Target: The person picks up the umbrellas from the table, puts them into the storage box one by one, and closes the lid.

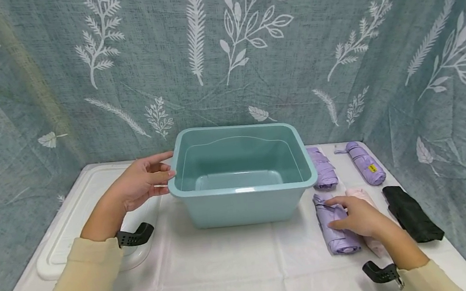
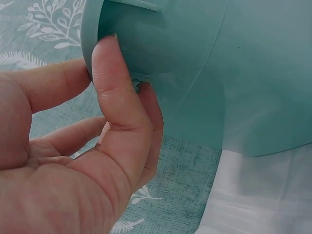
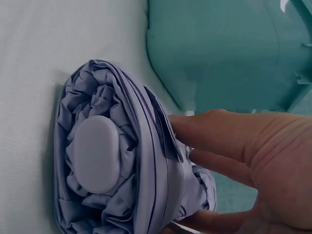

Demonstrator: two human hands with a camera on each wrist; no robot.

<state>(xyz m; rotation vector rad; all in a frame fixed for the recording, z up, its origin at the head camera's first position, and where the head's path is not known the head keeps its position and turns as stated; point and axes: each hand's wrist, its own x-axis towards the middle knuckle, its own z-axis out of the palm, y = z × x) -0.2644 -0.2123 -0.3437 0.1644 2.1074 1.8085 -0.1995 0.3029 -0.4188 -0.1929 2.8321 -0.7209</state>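
A light blue-green plastic tub (image 1: 241, 206) stands mid-table. My left hand (image 1: 143, 184) pinches its left rim; in the left wrist view the thumb (image 2: 114, 83) lies against the tub wall below the rim. At the tub's right front lies a rolled lavender folding umbrella (image 1: 338, 237), its pale oval handle end (image 3: 96, 154) facing the right wrist camera. My right hand (image 1: 359, 217) rests over this umbrella, thumb and fingers touching its cloth without wrapping round it. Partly under that hand is a pale pink rolled umbrella (image 1: 360, 192).
Another lavender umbrella (image 1: 323, 168) lies against the tub's right side. Farther right are a lavender umbrella with a yellow label (image 1: 365, 162) and a black rolled one (image 1: 412, 215). A white lid (image 1: 57, 237) lies at left. Patterned cloth (image 1: 182, 98) hangs behind the table.
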